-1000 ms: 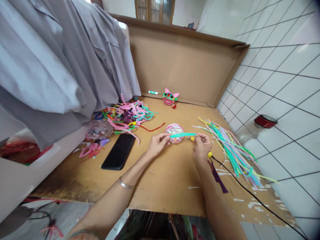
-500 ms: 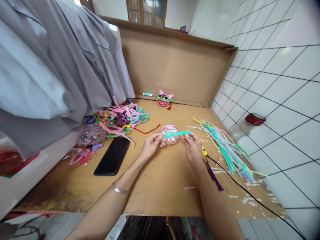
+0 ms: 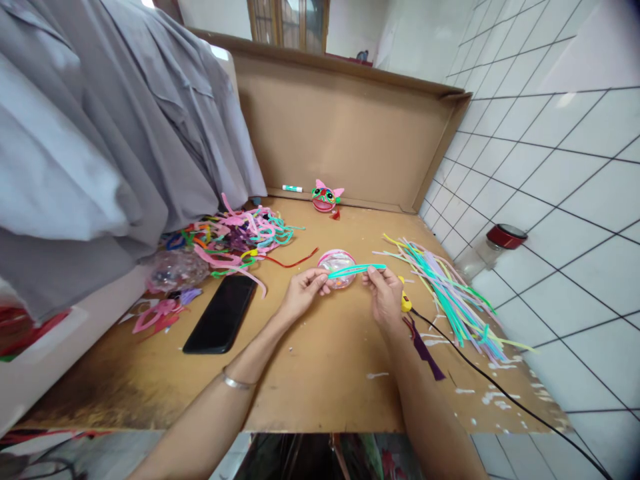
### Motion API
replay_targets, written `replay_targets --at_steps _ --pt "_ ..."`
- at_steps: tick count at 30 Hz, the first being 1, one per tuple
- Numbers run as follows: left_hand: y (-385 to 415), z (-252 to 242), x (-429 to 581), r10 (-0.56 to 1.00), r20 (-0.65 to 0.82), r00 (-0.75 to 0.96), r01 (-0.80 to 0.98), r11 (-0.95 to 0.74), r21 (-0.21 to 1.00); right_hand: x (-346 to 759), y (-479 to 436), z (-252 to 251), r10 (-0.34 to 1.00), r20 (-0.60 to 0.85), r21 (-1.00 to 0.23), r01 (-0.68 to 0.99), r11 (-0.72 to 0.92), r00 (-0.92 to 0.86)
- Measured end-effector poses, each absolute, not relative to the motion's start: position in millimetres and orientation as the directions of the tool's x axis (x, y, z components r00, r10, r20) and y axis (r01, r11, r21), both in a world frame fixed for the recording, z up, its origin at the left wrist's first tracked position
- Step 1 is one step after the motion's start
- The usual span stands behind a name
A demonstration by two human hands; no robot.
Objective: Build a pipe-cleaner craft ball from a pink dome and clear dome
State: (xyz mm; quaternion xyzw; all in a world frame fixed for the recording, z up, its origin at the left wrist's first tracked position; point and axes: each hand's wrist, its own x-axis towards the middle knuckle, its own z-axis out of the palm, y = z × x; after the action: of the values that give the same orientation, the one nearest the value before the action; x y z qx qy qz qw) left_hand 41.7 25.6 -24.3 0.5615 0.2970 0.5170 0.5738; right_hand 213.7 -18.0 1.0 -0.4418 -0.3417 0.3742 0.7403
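Observation:
My left hand and my right hand pinch the two ends of a turquoise pipe cleaner, which lies across a round clear ball with a pink rim on the cardboard worktop. The left fingers also touch the ball's near edge. A yellow glue gun with a black cord lies just right of my right hand.
A bundle of straight pipe cleaners lies to the right, a tangle of bent ones to the left. A black phone, a pink cat-faced toy, a marker and a red-lidded jar are around. Grey cloth hangs at left.
My right hand has moved leftward along the pipe cleaner, away from the glue gun, and grips it nearer the ball. The view has shifted slightly.

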Motion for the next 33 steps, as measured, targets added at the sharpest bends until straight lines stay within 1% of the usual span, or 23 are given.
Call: replay_targets --at_steps 3,6,8,13,16,20,22,26,29,33 --pt "29.0 -24.3 38.8 0.933 0.241 0.268 -0.27 -0.167 0.948 215.7 -18.4 3.3 0.883 0.117 -0.897 -0.334 0.29 0.455" --pt "34.4 -24.3 34.7 0.949 0.256 0.185 -0.302 -0.193 0.934 217.2 -19.4 6.6 0.906 0.118 -0.884 -0.373 0.282 0.406" --pt "36.5 -23.8 33.3 0.951 0.271 0.149 -0.314 -0.214 0.925 217.0 -20.3 8.5 0.931 0.125 -0.865 -0.421 0.272 0.343" --pt "34.4 -21.3 34.5 0.945 0.284 0.16 -0.295 -0.229 0.928 215.5 -22.8 11.0 0.98 0.099 -0.766 -0.615 0.185 0.171" --pt "33.0 -21.0 34.7 0.942 0.292 0.164 -0.279 -0.239 0.93 216.0 -23.6 11.8 0.985 0.112 -0.744 -0.646 0.17 0.13" --pt "34.0 -22.0 33.2 0.945 0.292 0.148 -0.275 -0.244 0.93 219.1 -23.1 11.8 0.98 0.143 -0.787 -0.585 0.198 0.139" --pt "35.1 -22.4 32.3 0.947 0.293 0.134 -0.274 -0.248 0.929 221.6 -22.2 10.7 0.971 0.154 -0.831 -0.509 0.226 0.18" --pt "36.5 -23.0 31.1 0.95 0.288 0.119 -0.271 -0.248 0.93 225.2 -20.3 6.9 0.929 0.191 -0.894 -0.334 0.297 0.316" --pt "35.9 -23.1 30.9 0.95 0.29 0.117 -0.269 -0.251 0.93 224.3 -19.8 5.1 0.896 0.204 -0.914 -0.252 0.318 0.394" --pt "33.6 -21.2 30.7 0.941 0.312 0.133 -0.229 -0.277 0.933 221.7 -19.6 5.6 0.86 0.242 -0.908 -0.209 0.364 0.448"
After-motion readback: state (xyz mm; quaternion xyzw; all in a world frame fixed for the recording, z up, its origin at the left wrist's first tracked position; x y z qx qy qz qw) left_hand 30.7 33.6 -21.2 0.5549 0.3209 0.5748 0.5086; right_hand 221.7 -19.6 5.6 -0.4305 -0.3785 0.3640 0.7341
